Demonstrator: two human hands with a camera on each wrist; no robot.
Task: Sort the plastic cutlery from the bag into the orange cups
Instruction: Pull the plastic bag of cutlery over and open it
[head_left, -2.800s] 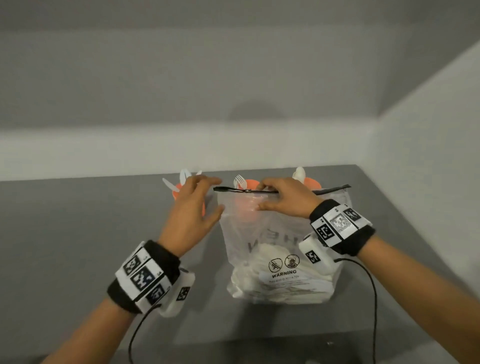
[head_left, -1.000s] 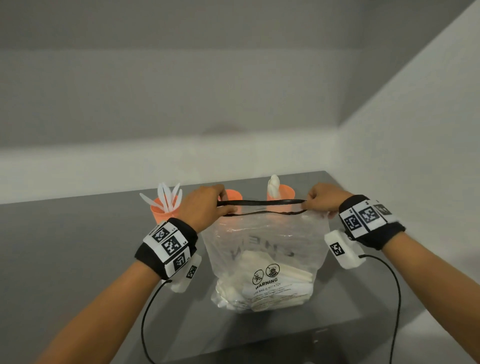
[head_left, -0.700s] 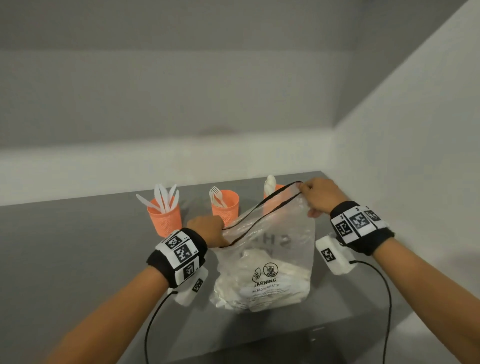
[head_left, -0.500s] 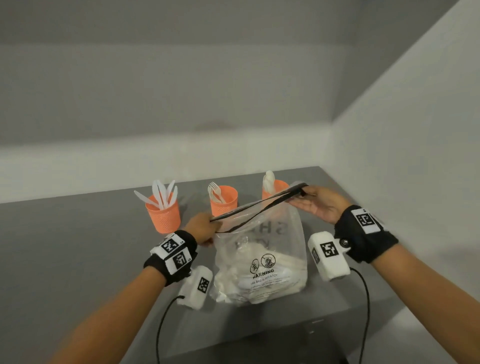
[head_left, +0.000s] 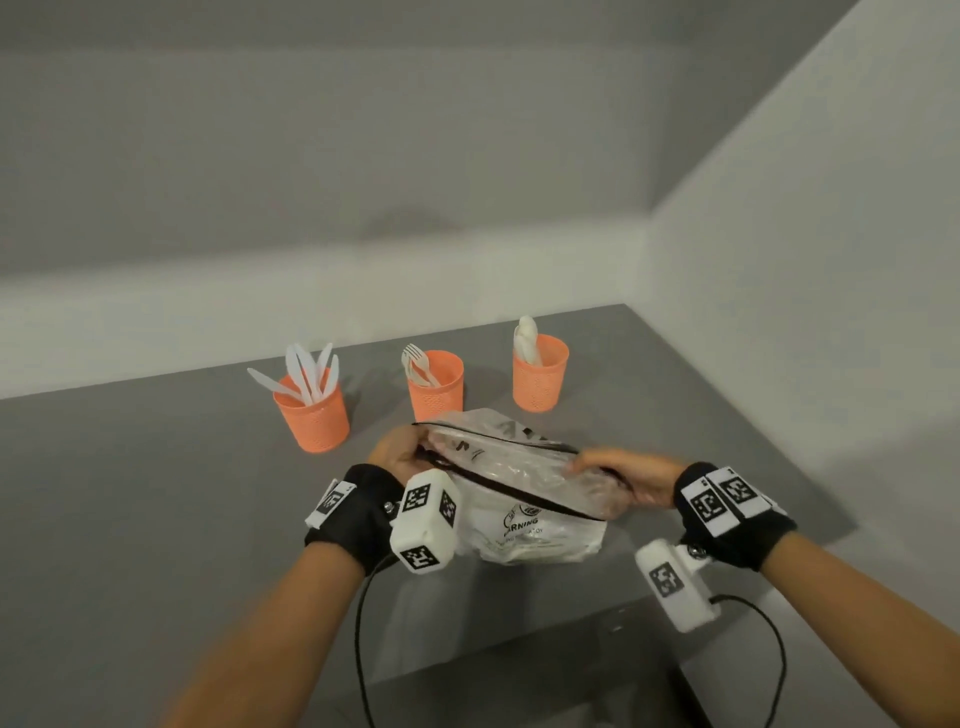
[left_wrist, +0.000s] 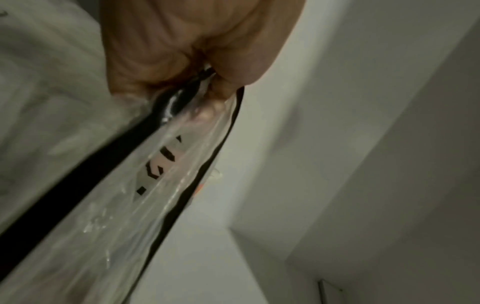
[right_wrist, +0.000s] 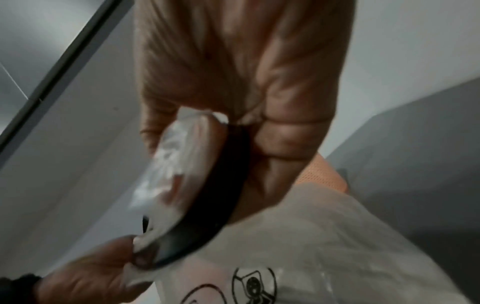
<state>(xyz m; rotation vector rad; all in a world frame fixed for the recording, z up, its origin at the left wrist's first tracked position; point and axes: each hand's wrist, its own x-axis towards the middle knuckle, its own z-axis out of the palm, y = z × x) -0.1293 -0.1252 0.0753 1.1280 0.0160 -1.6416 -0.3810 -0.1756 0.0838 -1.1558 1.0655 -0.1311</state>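
A clear plastic bag (head_left: 524, 514) with a black zip rim lies low on the grey table (head_left: 156, 493), white cutlery showing through it. My left hand (head_left: 397, 457) pinches the rim's left end (left_wrist: 182, 98). My right hand (head_left: 615, 470) grips the right end, fingers curled round the rim (right_wrist: 228, 168). Behind the bag stand three orange cups: the left cup (head_left: 313, 415) holds knives, the middle cup (head_left: 439, 395) forks, the right cup (head_left: 539, 384) spoons. The bag's mouth gapes slightly between my hands.
Grey walls close the table at the back and at the right (head_left: 805, 312). The table's front edge (head_left: 519, 649) runs just below my wrists. Bare table spreads to the left of the cups. Cables hang from both wrist cameras.
The bag stood upright and stretched between my hands; now it has sunk down and towards me. Both hands came lower and closer, still holding the rim's ends. All three cups show fully.
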